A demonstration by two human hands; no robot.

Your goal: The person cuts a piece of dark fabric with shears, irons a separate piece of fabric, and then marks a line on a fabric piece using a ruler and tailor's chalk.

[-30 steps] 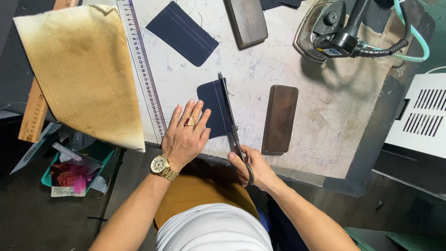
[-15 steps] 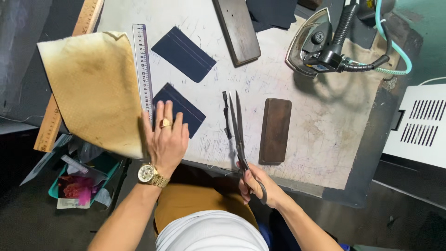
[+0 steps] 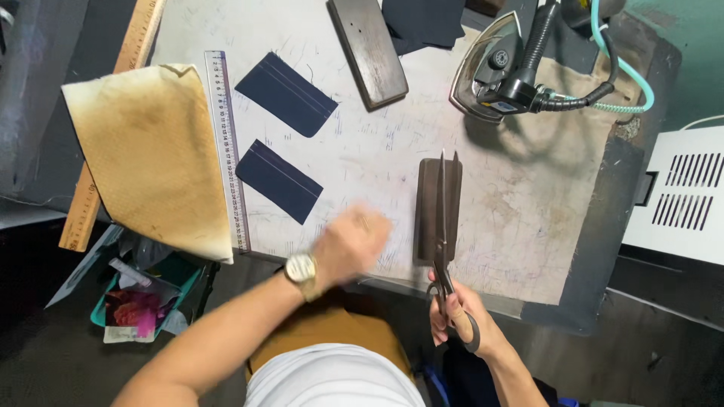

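Observation:
My right hand (image 3: 461, 315) grips the handles of long tailor's scissors (image 3: 443, 226), whose blades lie over a dark wooden block (image 3: 427, 218) on the work table (image 3: 362, 158). My left hand (image 3: 348, 245), blurred and wearing a watch, hovers over the table's near edge just left of the block and holds nothing that I can see. Two navy fabric pieces with stitched lines lie on the table: one (image 3: 279, 181) left of my left hand, the other (image 3: 286, 93) farther back.
A tan pressing cloth (image 3: 151, 154) hangs over the left edge beside a metal ruler (image 3: 228, 151) and a wooden ruler (image 3: 105, 143). A steam iron (image 3: 494, 71) with hose sits at the back right; a second wooden block (image 3: 368, 49) lies at the back.
My left hand has left the near navy piece and swung right toward the block. The scissors have moved right and now lie over the wooden block.

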